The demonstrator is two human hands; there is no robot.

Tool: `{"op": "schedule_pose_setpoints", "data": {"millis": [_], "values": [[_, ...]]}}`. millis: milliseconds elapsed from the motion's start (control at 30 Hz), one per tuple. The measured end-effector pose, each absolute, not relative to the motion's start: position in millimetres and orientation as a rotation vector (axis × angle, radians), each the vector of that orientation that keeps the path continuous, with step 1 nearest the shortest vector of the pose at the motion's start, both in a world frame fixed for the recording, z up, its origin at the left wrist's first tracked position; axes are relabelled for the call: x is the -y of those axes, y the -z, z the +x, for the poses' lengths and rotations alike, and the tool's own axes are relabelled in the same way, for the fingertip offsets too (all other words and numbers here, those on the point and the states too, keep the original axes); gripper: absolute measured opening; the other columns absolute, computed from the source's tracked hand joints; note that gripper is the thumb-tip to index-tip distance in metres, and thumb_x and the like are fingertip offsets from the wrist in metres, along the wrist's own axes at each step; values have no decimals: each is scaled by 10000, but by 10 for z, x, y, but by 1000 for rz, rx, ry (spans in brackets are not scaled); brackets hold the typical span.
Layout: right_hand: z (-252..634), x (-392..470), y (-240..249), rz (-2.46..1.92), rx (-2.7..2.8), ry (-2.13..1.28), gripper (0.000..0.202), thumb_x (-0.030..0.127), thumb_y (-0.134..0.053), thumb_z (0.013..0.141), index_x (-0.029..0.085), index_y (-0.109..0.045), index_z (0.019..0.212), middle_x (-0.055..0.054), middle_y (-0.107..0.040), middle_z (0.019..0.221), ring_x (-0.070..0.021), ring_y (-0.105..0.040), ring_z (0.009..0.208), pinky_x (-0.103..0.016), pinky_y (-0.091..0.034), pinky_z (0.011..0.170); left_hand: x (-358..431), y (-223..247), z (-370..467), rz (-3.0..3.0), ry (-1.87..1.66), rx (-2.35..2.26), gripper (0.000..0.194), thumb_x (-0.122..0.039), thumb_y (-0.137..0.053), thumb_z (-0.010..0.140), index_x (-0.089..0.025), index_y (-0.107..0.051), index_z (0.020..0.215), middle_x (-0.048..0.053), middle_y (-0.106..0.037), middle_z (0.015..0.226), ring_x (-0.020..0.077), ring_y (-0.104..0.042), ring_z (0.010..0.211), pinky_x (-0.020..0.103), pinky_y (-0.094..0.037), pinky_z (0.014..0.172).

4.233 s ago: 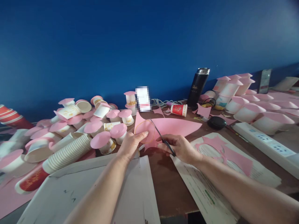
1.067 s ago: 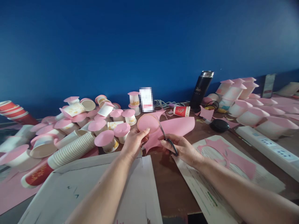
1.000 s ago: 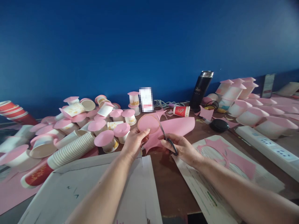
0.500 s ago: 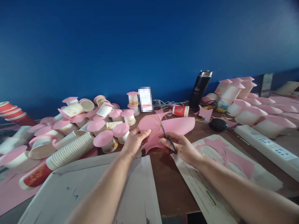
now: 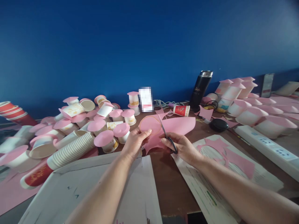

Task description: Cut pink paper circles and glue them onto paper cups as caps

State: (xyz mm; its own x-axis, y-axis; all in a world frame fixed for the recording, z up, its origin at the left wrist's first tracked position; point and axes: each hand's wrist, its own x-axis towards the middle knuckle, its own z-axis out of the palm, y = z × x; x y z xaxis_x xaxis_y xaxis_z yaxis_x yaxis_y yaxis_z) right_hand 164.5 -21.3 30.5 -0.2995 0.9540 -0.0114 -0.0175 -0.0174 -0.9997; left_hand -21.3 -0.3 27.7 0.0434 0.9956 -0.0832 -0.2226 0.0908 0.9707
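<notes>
My left hand [image 5: 136, 141] pinches a sheet of pink paper [image 5: 179, 126] at its near edge, thumb on top. An orange-brown circle outline is drawn on the paper beside the thumb. In my right hand [image 5: 181, 144] is a pair of scissors [image 5: 171, 143] with dark handles, fingers closed round the loops. The blades point away from me and lie against the paper at the right side of the circle. The paper's near edge is jagged from earlier cuts. Whether the blades are parted is too small to tell.
Many paper cups with pink discs [image 5: 104, 138] crowd the left, beside a long cup stack [image 5: 70, 152]. A black flask [image 5: 201, 90], a red cup [image 5: 181, 110], a black round case [image 5: 219, 124] and a white power strip [image 5: 268, 146] stand right. Pink scraps [image 5: 238, 158] lie on printed paper.
Almost nothing differs. The whole view has shifted very slightly, and both hands keep the same hold on the paper and scissors.
</notes>
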Motion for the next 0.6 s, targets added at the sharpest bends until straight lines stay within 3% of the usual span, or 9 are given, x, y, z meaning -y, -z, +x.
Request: {"op": "schedule_pose_setpoints", "data": {"millis": [600], "values": [[1659, 193, -268, -1082, 1418, -1445, 435, 510, -695, 742, 130, -659, 952, 33, -510, 591, -83, -444, 518, -225, -324, 471, 13, -308, -208, 933, -1217, -1056, 318, -363, -789, 642, -128, -584, 703, -10, -546, 623, 61, -473, 553, 175, -347, 520]]}}
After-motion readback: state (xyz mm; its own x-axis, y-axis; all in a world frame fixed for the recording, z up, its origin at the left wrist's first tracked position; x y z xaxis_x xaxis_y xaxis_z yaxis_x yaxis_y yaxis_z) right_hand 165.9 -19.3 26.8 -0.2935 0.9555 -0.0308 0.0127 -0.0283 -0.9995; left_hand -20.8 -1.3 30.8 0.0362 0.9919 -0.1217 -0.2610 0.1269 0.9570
